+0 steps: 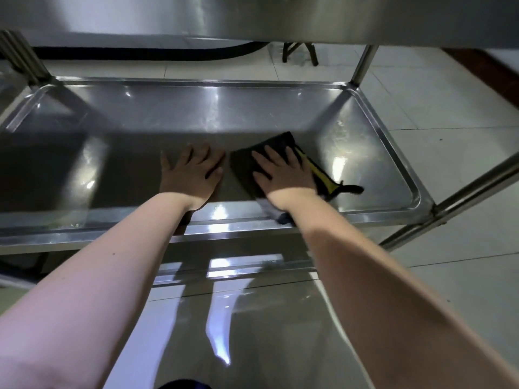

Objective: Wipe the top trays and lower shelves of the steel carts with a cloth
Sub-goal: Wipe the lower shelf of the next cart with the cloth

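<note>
Two bare hands lie flat on the lower shelf [196, 113] of a steel cart. Left hand [191, 172] rests palm down on the bare metal, fingers spread, its grip fully open and holding nothing. Right hand [283, 175] presses palm down on a dark cloth [244, 167] with a yellow edge, fingers spread over it rather than curled around it; the cloth lies just right of the shelf's middle, near the front lip, and its yellow edge and a dark loop stick out to the right of the hand. Both hands are close, not touching. Shelf is a shallow tray with a raised rim and rounded corners, shiny, with light glints and a broad shadow over its left half. Above it runs the underside of the top tray [252, 18]. An upright post [363, 64] stands at the far right corner. Pale floor tiles [449, 108] lie around the cart.
</note>
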The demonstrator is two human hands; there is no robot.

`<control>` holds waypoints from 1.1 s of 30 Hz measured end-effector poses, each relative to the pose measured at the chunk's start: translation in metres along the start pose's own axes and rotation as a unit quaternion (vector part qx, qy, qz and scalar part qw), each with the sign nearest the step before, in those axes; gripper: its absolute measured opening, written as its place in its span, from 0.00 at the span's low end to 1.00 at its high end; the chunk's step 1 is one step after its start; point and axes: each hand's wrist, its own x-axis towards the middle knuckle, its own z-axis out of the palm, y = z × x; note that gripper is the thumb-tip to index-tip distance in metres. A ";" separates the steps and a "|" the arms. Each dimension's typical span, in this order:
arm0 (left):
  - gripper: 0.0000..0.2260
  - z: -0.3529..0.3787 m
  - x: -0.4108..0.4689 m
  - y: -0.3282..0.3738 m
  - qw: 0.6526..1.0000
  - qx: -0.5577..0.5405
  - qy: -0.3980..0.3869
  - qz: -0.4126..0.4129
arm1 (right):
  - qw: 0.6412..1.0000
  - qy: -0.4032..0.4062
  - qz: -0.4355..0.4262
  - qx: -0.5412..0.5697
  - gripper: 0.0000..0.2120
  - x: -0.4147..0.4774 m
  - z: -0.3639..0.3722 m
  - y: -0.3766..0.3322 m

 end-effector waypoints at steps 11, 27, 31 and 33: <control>0.23 0.007 0.001 0.007 1.000 0.004 0.006 -0.002 | 0.970 -0.011 0.241 -0.014 0.26 -0.041 -0.019 0.139; 0.22 -0.029 -0.018 -0.117 0.999 0.016 -0.012 -0.029 | 0.998 0.011 0.059 0.023 0.25 -0.012 0.011 -0.050; 0.21 -0.028 -0.041 -0.193 0.993 0.025 -0.030 -0.111 | 0.998 0.011 0.061 0.014 0.25 -0.010 0.011 -0.047; 0.21 -0.024 -0.044 -0.201 0.994 0.008 -0.027 -0.107 | 0.998 0.007 0.062 0.011 0.25 -0.010 0.011 -0.048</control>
